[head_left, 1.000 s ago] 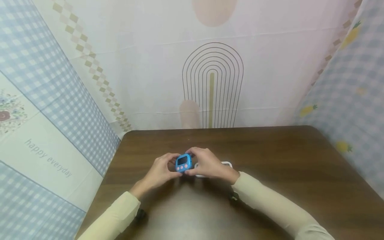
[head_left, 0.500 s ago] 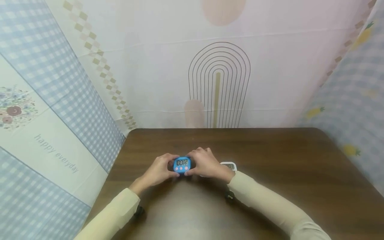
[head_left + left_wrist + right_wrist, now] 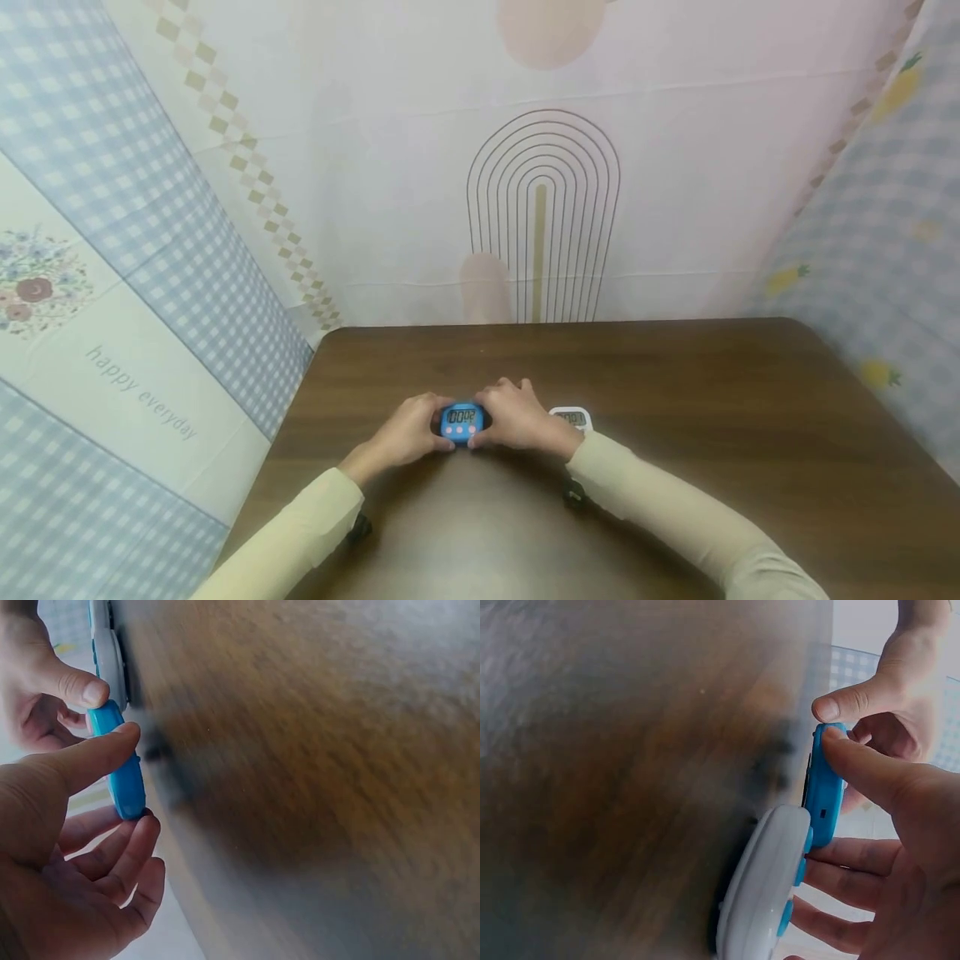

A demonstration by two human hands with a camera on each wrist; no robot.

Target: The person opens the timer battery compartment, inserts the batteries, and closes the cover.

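Note:
A small blue digital timer (image 3: 462, 423) with pink buttons and digits on its screen is held between both hands near the middle of the table. My left hand (image 3: 411, 429) pinches its left side, thumb on the near edge and fingers at the far edge. On the other side, my right hand (image 3: 516, 417) grips it the same way. The left wrist view shows the blue timer (image 3: 120, 769) edge-on, close over the tabletop; whether it touches is unclear. A white timer (image 3: 765, 877) with blue buttons lies beside it, partly hidden behind the right hand in the head view.
The brown wooden table (image 3: 675, 375) has rounded far corners and meets a patterned cloth (image 3: 375, 208) at the back. Checked cloths hang at left and right. Dark wrist-worn devices (image 3: 575, 493) sit under both sleeves.
The blue timer was tilted with a dark-looking screen; now it sits level and its digits show. Both hands have lowered it slightly toward the person. More of the white timer shows.

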